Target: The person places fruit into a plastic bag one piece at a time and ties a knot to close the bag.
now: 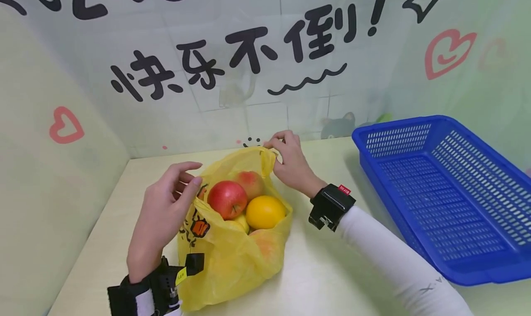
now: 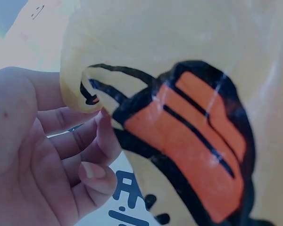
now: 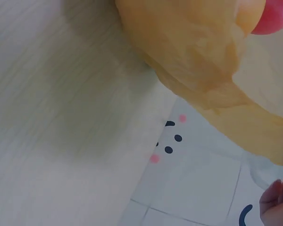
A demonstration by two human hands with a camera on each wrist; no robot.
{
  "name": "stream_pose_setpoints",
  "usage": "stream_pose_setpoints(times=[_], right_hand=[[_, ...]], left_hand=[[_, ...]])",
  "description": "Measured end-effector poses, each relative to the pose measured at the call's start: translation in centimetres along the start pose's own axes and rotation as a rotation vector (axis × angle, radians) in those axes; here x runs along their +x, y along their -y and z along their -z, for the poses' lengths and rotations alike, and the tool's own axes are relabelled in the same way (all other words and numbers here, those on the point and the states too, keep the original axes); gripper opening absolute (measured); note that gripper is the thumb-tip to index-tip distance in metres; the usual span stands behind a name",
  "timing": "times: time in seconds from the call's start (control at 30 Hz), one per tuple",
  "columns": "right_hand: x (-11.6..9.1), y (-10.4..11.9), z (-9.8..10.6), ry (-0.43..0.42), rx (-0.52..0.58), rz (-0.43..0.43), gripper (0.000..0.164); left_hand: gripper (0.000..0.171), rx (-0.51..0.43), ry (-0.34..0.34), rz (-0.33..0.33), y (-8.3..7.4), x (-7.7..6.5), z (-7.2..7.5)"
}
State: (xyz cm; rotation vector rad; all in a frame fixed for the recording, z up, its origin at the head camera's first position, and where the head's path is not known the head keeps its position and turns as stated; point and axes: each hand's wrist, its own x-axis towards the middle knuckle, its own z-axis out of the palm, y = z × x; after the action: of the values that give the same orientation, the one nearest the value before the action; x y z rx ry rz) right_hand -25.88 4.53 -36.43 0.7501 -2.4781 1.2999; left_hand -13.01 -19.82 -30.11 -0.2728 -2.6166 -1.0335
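A yellow plastic bag [image 1: 232,270] with a black and orange print stands with its mouth spread upward. Inside show a red apple [image 1: 227,199], a peach-like fruit [image 1: 250,184], an orange [image 1: 265,212] and part of a yellow fruit [image 1: 240,222]. Another round fruit shows faintly through the front. My left hand [image 1: 166,201] holds the left rim; its fingers [image 2: 104,127] curl at the bag's edge in the left wrist view. On the far right side, my right hand [image 1: 290,161] pinches the rim, and only its fingertips [image 3: 278,197] appear in the right wrist view.
A blue plastic basket [image 1: 415,224] with slotted sides sits on the right of the pale table [image 1: 323,270]. Behind the table rises a white printed backdrop [image 1: 249,118], and another panel [image 1: 54,191] stands at the left.
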Motion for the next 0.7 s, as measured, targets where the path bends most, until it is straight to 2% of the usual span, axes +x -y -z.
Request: stream_pose_setpoints(times=[0.07, 0.23, 0.4, 0.5, 0.6, 0.7], right_hand=[[0.1, 0.0, 0.4, 0.066, 0.094, 0.004, 0.017], [0.2, 0.1, 1.5, 0.263, 0.333, 0.033, 0.037], [0.0, 0.3, 2.7, 0.410, 0.531, 0.004, 0.040], [-0.2, 0.4, 3.2, 0.505, 0.534, -0.027, 0.042], [-0.5, 0.4, 3.6, 0.651, 0.526, -0.049, 0.039], [-1.1, 0.4, 3.8, 0.791, 0.559, -0.059, 0.049]], left_hand=[[0.032, 0.011, -0.006, -0.014, -0.3, -0.1, 0.1], [0.029, 0.068, -0.029, -0.044, -0.8, -0.3, 0.3], [0.025, 0.098, -0.053, -0.004, -1.0, -0.4, 0.5], [0.026, 0.105, -0.066, 0.032, -0.9, -0.5, 0.5], [0.027, 0.104, -0.091, 0.062, -0.9, -0.5, 0.4], [0.028, 0.103, -0.112, 0.077, -0.9, -0.4, 0.4]])
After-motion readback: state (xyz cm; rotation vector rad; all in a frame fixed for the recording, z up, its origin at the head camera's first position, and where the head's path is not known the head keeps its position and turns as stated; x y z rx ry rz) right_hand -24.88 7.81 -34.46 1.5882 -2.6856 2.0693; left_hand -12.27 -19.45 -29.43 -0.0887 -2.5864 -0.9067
